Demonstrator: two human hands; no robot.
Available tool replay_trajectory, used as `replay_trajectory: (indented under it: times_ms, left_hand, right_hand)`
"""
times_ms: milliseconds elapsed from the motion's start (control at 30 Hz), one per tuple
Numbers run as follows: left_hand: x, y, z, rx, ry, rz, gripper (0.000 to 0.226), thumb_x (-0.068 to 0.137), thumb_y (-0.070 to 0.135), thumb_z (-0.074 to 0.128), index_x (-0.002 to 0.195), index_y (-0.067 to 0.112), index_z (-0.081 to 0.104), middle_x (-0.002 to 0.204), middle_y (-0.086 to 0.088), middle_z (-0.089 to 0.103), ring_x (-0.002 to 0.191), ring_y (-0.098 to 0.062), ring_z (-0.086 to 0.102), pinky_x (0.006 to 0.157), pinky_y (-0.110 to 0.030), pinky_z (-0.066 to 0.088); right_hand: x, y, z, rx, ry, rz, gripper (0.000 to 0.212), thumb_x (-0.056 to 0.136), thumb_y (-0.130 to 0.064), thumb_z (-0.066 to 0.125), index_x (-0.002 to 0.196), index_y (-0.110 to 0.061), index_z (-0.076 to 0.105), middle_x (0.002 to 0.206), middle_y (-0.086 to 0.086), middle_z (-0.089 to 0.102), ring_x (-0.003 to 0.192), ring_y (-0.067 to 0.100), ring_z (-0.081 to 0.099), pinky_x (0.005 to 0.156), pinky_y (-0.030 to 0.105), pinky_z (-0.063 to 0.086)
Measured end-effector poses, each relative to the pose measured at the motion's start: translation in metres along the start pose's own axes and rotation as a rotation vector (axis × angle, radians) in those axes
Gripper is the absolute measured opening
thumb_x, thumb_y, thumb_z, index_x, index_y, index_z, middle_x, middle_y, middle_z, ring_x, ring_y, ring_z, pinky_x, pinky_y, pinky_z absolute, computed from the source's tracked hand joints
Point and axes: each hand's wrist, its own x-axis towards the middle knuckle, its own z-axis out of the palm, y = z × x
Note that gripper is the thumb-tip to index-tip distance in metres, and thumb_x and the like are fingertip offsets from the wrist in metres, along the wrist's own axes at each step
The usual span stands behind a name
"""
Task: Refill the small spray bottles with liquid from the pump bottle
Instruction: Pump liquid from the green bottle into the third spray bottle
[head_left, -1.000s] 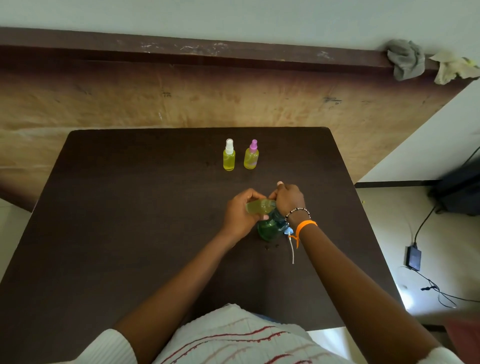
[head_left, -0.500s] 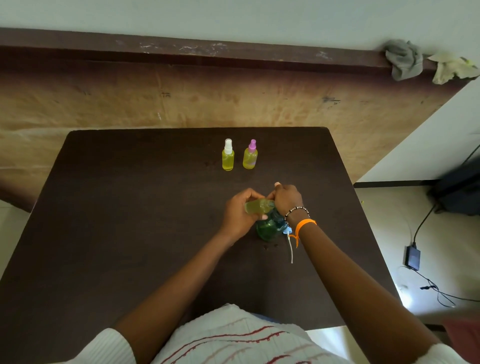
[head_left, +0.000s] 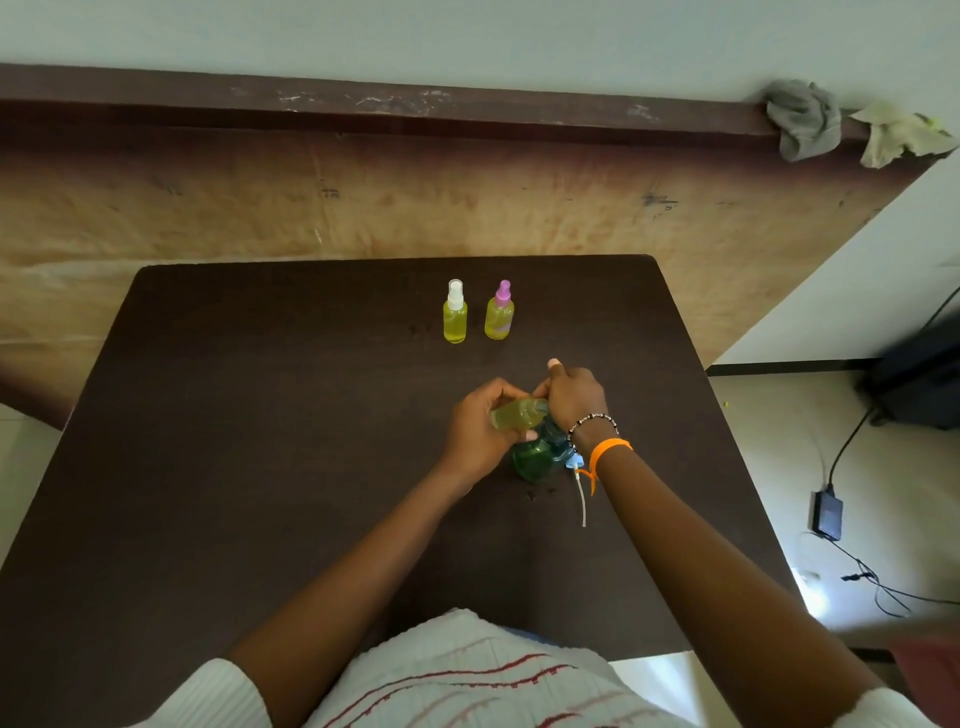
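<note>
While the third refill goes on at the middle of the dark brown rectangular wooden table (head_left: 260, 467), judged to be the filling step itself, with two of the three small bottles apparently done. Standing upright on that table, just under both hands: the round-bellied translucent green plastic pump bottle (head_left: 535, 460), the landmark for all else here. Curled round the small clear spray bottle of yellow liquid (head_left: 517, 414), directly above and touching the top of the green pump bottle: the left hand (head_left: 480, 434), fingers wrapped about the body. Lying on its side, that little bottle, long axis roughly level and running left to right, neck pointing right toward the pump head. Closed over the head of the green pump bottle, just right of and above its belly: the right hand (head_left: 574, 397), fingers curled, one fingertip lifted; what exactly is pinched underneath hidden by the knuckles. Next move, as a judgement: neck kept pressed to the spout, tilt held steady so nothing dribbles out, then bottle turned upright and capped. Just right of the green pump bottle, lying on the table with its thin white dip tube trailing toward the person: a small pale blue spray cap (head_left: 571, 462), probably the one to screw back on. Well beyond the green pump bottle, upright and side by side: a white-capped small bottle of yellow liquid (head_left: 455, 314) and a pink-capped small bottle of yellow liquid (head_left: 500, 314).
</note>
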Motion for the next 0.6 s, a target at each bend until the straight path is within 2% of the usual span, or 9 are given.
replay_trajectory:
  times_ms: [100,200,267,367,467,533,600]
  left_hand:
    - [-0.0001,-0.0015,0.0011,0.009,-0.004,-0.009,0.037,0.059,0.000,0.081,0.079,0.023,0.061,0.083,0.005,0.066,0.078,-0.011,0.062,0.070,-0.025,0.050]
    - [-0.0004,-0.0020,0.0004,0.007,0.001,-0.021,0.035,0.059,0.000,0.080,0.081,0.020,0.062,0.086,0.000,0.068,0.082,-0.017,0.064,0.073,-0.034,0.052]
    - [-0.0009,-0.0014,-0.0001,0.003,-0.004,-0.017,0.035,0.059,0.001,0.080,0.081,0.020,0.062,0.087,-0.001,0.068,0.083,-0.018,0.064,0.074,-0.035,0.052]
    - [-0.0015,0.0018,-0.0009,0.001,-0.014,-0.014,0.034,0.060,0.001,0.080,0.083,0.018,0.062,0.085,0.001,0.067,0.081,-0.014,0.063,0.072,-0.029,0.050]
    - [-0.0012,0.0017,-0.0004,-0.013,-0.019,-0.022,0.034,0.060,0.001,0.080,0.082,0.019,0.061,0.085,0.001,0.066,0.080,-0.013,0.062,0.073,-0.029,0.050]
    - [-0.0013,0.0007,0.0009,-0.025,-0.018,-0.037,0.035,0.060,0.000,0.080,0.081,0.020,0.060,0.086,0.001,0.066,0.082,-0.014,0.062,0.075,-0.031,0.050]
    - [-0.0015,0.0006,0.0015,-0.044,-0.025,-0.057,0.035,0.061,-0.001,0.079,0.082,0.019,0.060,0.086,0.001,0.065,0.083,-0.013,0.061,0.076,-0.031,0.050]
  right_hand:
    - [-0.0046,-0.0011,-0.0008,-0.018,0.052,-0.026,0.052,0.099,-0.037,0.032,0.060,-0.020,0.063,0.106,0.019,0.067,0.101,0.037,0.060,0.094,0.045,0.047]
    - [-0.0045,-0.0013,-0.0009,-0.022,0.047,-0.023,0.053,0.100,-0.037,0.032,0.059,-0.021,0.062,0.106,0.019,0.067,0.101,0.037,0.060,0.093,0.044,0.047]
    - [-0.0027,-0.0011,-0.0013,-0.021,0.009,-0.004,0.052,0.100,-0.039,0.033,0.067,-0.016,0.067,0.107,0.018,0.067,0.101,0.036,0.060,0.093,0.042,0.047]
    - [0.0028,-0.0021,-0.0022,-0.014,-0.086,0.036,0.055,0.098,-0.046,0.036,0.093,-0.006,0.072,0.111,0.017,0.067,0.104,0.034,0.060,0.090,0.037,0.044]
    - [0.0029,-0.0037,-0.0025,-0.002,-0.123,0.053,0.058,0.096,-0.050,0.037,0.097,-0.004,0.072,0.112,0.017,0.067,0.105,0.033,0.060,0.087,0.036,0.043]
    - [0.0027,-0.0039,-0.0035,0.027,-0.126,0.058,0.057,0.096,-0.049,0.036,0.088,-0.006,0.072,0.110,0.017,0.068,0.104,0.032,0.060,0.089,0.036,0.043]
    - [0.0016,-0.0059,-0.0038,0.044,-0.137,0.056,0.057,0.098,-0.048,0.035,0.070,-0.012,0.070,0.103,0.017,0.069,0.101,0.032,0.061,0.092,0.038,0.044]
